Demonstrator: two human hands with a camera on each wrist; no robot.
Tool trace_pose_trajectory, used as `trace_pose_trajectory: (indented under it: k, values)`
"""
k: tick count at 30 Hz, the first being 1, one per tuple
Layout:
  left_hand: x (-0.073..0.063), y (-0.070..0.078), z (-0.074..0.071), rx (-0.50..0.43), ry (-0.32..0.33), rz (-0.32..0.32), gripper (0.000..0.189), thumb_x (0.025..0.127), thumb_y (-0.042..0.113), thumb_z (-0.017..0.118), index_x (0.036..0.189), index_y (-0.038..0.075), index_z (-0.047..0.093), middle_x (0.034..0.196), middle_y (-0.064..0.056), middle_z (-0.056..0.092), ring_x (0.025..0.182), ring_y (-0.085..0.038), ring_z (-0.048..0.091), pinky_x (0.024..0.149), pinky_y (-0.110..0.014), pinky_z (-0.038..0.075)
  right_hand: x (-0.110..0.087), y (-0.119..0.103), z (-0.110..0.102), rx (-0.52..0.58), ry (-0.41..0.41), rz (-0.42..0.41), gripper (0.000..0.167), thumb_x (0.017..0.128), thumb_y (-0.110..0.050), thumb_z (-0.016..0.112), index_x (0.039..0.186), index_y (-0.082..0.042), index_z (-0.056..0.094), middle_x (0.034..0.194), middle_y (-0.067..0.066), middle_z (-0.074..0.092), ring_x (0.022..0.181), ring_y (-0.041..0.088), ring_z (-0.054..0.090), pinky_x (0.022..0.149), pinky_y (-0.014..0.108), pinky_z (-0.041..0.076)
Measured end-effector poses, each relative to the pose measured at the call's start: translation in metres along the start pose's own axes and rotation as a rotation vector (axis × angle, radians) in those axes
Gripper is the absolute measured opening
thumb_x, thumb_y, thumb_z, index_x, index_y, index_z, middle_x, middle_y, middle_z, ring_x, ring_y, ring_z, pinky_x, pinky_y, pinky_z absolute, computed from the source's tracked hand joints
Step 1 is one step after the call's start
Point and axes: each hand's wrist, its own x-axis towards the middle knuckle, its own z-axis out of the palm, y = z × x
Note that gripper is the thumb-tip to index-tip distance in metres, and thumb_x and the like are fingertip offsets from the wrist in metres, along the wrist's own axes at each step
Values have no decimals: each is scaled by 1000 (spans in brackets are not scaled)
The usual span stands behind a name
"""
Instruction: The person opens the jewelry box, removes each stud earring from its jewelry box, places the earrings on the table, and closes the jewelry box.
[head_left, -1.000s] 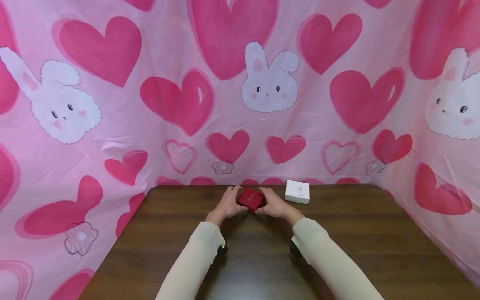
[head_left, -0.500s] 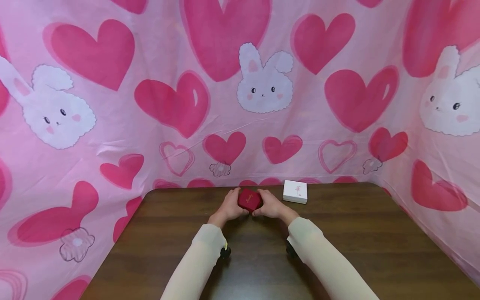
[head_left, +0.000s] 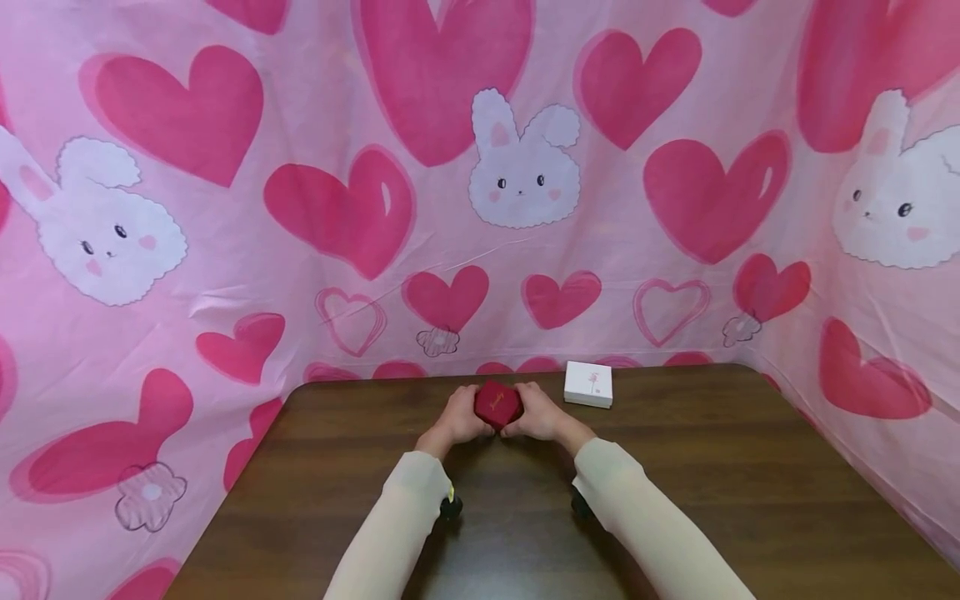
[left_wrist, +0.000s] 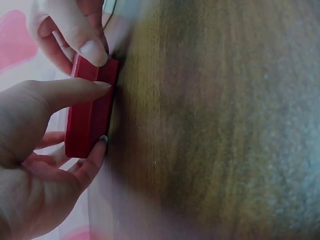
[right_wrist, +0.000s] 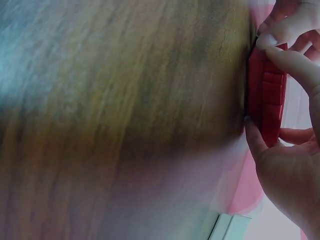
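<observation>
A small red jewelry box [head_left: 498, 403] with gold lettering on its lid sits near the table's far edge, one corner towards me. My left hand [head_left: 459, 417] grips its left side and my right hand [head_left: 540, 413] its right side. In the left wrist view, the left thumb lies against the near face of the red box [left_wrist: 82, 122], and fingers reach round its end. The right wrist view has the right thumb and fingers round the red box [right_wrist: 270, 97], whose side shows a seam. Both thumbs are close together at the front.
A white box [head_left: 588, 383] with a pink print lies at the back, right of my right hand. The wooden table [head_left: 517, 525] ends at a pink curtain [head_left: 450, 233] with hearts and rabbits, which also hangs at both sides.
The red box has turned slightly between my hands, and the fingers sit closer around it. The head view has shifted a little. The white box stays where it was.
</observation>
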Motion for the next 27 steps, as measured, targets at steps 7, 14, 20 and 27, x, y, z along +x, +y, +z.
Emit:
trace_pose_trajectory:
  k: [7,14,20,27]
  values:
    - [-1,1,-1,10,-5,13,75,70,10,89,133,-6,52,121,-21,60,112,-34,54,100,-51,48,-2,1,0,-1,2,18,81,71,-24,94,135,4,52,120,14,52,104,25,54,98,45,48]
    - [-4,2,0,-17,-28,6,76,71,9,89,135,-4,50,122,-19,60,112,-32,55,99,-50,50,-5,1,-1,1,6,7,81,71,-24,94,133,4,51,123,15,52,105,25,54,98,46,48]
    - [-7,7,-3,-19,-36,16,79,72,7,89,138,-5,48,124,-20,59,112,-33,55,100,-51,50,-9,-1,-4,3,5,2,78,71,-24,94,132,2,51,123,13,53,107,25,54,98,45,49]
    - [-10,12,-5,-11,-37,35,79,72,8,89,139,-5,49,126,-20,59,114,-34,55,101,-51,49,-15,-3,-9,-15,12,-22,79,70,-26,94,131,2,52,122,13,54,107,24,54,96,45,49]
